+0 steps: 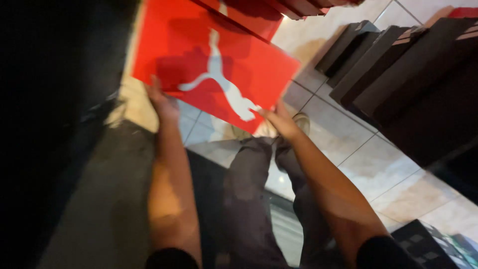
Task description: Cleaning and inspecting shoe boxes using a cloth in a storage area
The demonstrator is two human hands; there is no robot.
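Hands: both up in front of the body, each gripping the near edge of one red box; frame is motion-blurred.
Left hand (162, 102): clasps the box's near-left edge, fingers curled up onto the red face, forearm running straight down to the bottom of the frame.
Right hand (281, 119): clasps the box's near-right corner, fingers reaching under the white figure, thumb side on top; forearm runs down to the lower right.
Red box (199, 55): flat red cardboard shoe box, white leaping-animal figure on its top face, held tilted in the air between the hands, above the floor and the person's legs.
Legs (254, 199): grey trousers below the box, between the two forearms.
Shoe (301, 122): light-coloured toe just showing beside the right hand, on the tiles.
Floor (343, 144): pale glossy tiles with dark grout lines.
Dark boxes (398, 65): row of black shoe boxes standing on the floor at right, well apart from the hands.
Patterned box (433, 244): dark box corner with greenish print at bottom right.
More red boxes (269, 10): stack at top, just behind the held box; count unclear.
Left side: dark, details not readable.
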